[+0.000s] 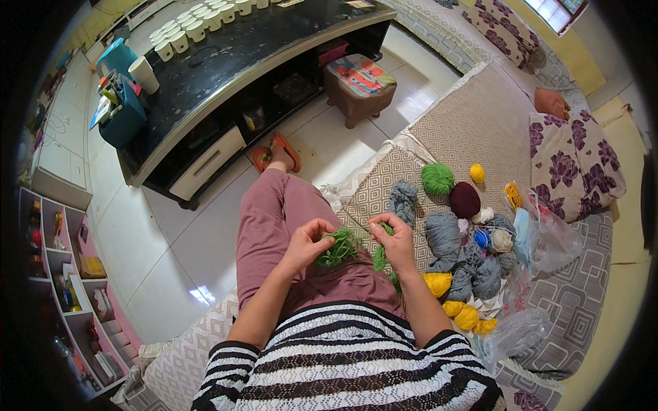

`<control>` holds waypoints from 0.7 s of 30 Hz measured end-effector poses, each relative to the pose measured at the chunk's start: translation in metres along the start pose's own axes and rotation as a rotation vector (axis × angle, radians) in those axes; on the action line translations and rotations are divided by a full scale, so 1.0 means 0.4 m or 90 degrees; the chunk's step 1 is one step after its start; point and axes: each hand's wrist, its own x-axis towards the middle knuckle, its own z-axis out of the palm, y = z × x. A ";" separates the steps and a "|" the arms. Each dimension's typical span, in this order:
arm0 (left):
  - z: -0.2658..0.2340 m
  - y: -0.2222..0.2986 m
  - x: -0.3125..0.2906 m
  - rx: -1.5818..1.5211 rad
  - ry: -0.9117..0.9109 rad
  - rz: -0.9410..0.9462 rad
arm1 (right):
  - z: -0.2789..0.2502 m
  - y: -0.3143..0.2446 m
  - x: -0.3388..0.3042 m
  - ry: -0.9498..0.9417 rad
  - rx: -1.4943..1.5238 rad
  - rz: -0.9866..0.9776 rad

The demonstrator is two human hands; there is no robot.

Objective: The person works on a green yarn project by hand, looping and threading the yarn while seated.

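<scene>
Above my lap, my left hand [308, 244] pinches a loose tangle of green yarn [340, 252]. My right hand [393, 246] is closed on another part of the green yarn, with a thicker green length hanging below it along my thigh. Thin strands appear to run between the hands. To my right on the sofa lie a green yarn ball [437, 179], a dark maroon ball [465, 199], several grey skeins [443, 240] and several yellow balls [467, 317]. A small blue ball [482, 238] and a cream ball [501, 240] sit among them.
Clear plastic bags [556, 229] lie beside the yarn. A black-topped table [226, 61] ahead carries rows of white cups [195, 31] and a teal holder [123, 116]. A stool [360, 85] stands by it. At left is an open shelf [72, 294]; flowered cushions [572, 161] rest at right.
</scene>
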 end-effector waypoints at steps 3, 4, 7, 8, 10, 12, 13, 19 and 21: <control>-0.009 0.000 -0.002 0.089 0.048 0.002 | -0.008 -0.002 0.003 0.005 -0.009 0.002; -0.011 0.002 -0.003 0.090 0.049 0.003 | -0.009 -0.006 0.003 0.016 -0.007 -0.010; -0.014 0.028 -0.012 0.167 0.127 0.052 | -0.013 -0.003 0.006 0.034 0.001 -0.025; -0.015 0.044 -0.018 0.215 0.138 0.056 | -0.015 0.000 0.007 0.041 0.006 -0.026; -0.020 0.061 -0.022 0.263 0.150 0.060 | -0.018 0.002 0.009 0.040 0.003 -0.023; -0.025 0.073 -0.017 0.416 0.149 0.374 | -0.019 -0.002 0.011 0.037 -0.018 -0.014; -0.024 0.084 -0.018 0.417 0.148 0.374 | -0.020 -0.004 0.012 0.038 -0.016 -0.014; -0.006 0.109 -0.043 0.022 -0.053 0.432 | -0.012 -0.010 0.023 0.037 -0.072 -0.028; 0.001 0.117 -0.053 -0.238 -0.120 0.257 | -0.010 -0.018 0.022 0.027 -0.038 -0.018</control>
